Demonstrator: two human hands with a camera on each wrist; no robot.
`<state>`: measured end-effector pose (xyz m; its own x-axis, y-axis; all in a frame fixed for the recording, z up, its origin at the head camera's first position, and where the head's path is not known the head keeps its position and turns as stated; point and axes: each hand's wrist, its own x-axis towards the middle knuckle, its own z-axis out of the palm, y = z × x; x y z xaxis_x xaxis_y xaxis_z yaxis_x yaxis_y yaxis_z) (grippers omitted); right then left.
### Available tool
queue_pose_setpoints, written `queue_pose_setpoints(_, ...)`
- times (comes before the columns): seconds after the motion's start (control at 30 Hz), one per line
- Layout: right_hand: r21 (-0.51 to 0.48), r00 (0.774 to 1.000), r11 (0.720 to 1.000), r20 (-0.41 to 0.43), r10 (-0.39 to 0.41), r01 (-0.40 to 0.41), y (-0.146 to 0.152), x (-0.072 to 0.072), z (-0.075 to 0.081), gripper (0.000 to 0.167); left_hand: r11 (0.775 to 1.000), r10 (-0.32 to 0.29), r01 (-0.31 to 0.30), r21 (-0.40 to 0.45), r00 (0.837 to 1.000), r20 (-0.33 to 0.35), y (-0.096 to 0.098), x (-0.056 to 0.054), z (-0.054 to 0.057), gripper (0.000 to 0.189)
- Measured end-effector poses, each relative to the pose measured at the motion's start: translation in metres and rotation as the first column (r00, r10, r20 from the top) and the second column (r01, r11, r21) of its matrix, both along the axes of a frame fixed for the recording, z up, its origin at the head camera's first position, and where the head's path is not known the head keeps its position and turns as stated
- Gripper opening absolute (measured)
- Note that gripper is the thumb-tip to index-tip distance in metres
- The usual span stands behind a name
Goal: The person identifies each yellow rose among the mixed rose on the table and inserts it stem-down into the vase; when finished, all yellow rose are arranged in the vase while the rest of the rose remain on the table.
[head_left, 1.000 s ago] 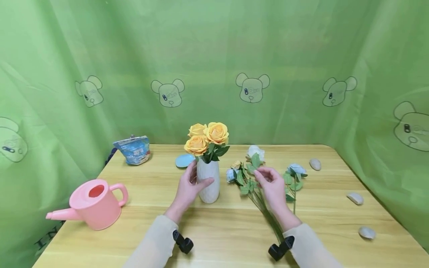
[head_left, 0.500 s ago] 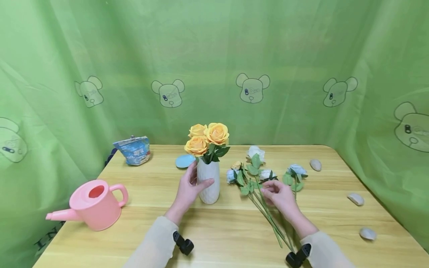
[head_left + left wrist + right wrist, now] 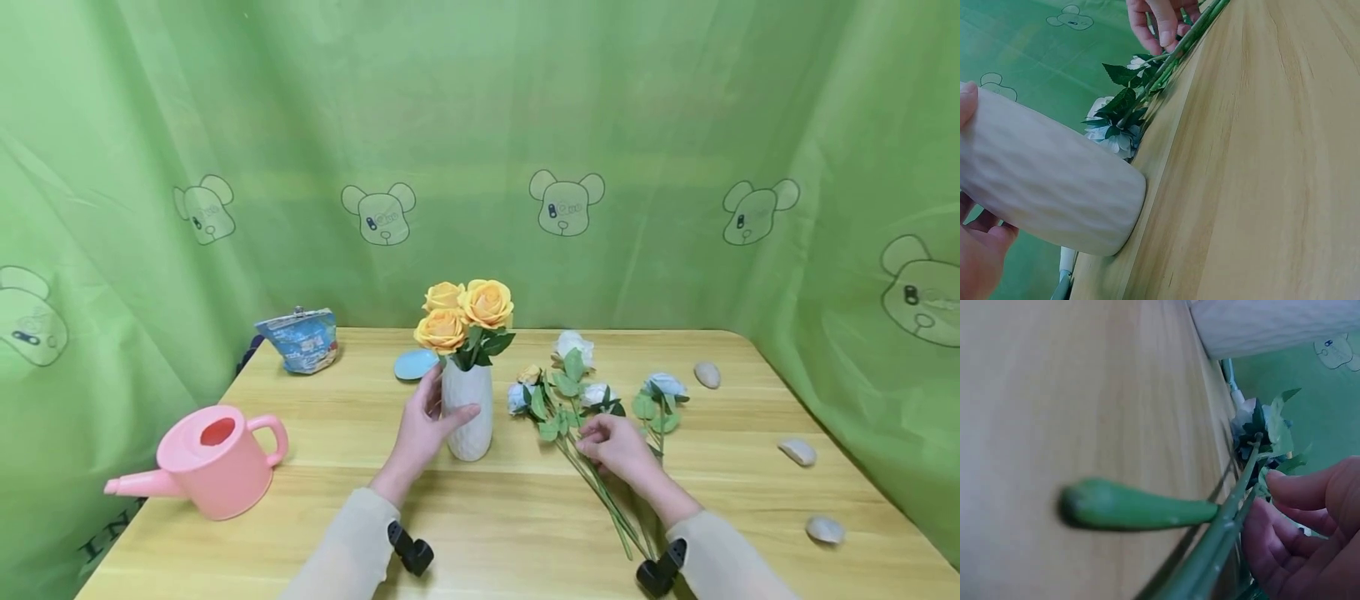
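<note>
My left hand (image 3: 420, 429) grips the side of a white textured vase (image 3: 470, 417), thumb across its front. The vase stands upright with several yellow roses (image 3: 487, 304) in it. To its right lies a loose bunch of artificial roses with a white bloom (image 3: 572, 346), a blue bloom (image 3: 517, 398) and another white bloom (image 3: 597, 394). My right hand (image 3: 622, 450) is low over this bunch, pinching a leafy green stem (image 3: 1264, 481) between thumb and fingertips. The long stems (image 3: 603, 492) run toward the near edge. In the left wrist view, the vase base (image 3: 1119, 219) rests on the wood.
A pink watering can (image 3: 217, 462) stands at the left, with a blue clipped bag (image 3: 306, 342) behind it. A light blue dish (image 3: 415, 364) lies behind the vase. Another blue rose (image 3: 665, 385) and several grey stones (image 3: 798, 451) are on the right. A green curtain surrounds the table (image 3: 360, 400).
My right hand has moved down and to the right along the bunch, uncovering a white rose and more of the stems. My left hand stays on the vase.
</note>
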<state>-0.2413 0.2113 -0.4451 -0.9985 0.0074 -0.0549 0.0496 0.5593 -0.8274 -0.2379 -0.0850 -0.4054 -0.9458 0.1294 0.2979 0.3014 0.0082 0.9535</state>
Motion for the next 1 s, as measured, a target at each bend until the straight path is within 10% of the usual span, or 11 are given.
queue_pose_setpoints(0.47,-0.056,0.998,0.998,0.056,0.04,-0.037,0.0,-0.013,0.005,0.025,1.0,0.002,-0.002,-0.016,1.0,-0.003,-0.001,0.001,0.0,0.084)
queue_pose_setpoints(1.0,-0.094,0.985,0.986,-0.119,0.126,-0.138,0.018,-0.012,0.062,0.038,1.0,0.002,-0.002,-0.022,1.0,-0.005,-0.001,0.0,-0.001,0.084)
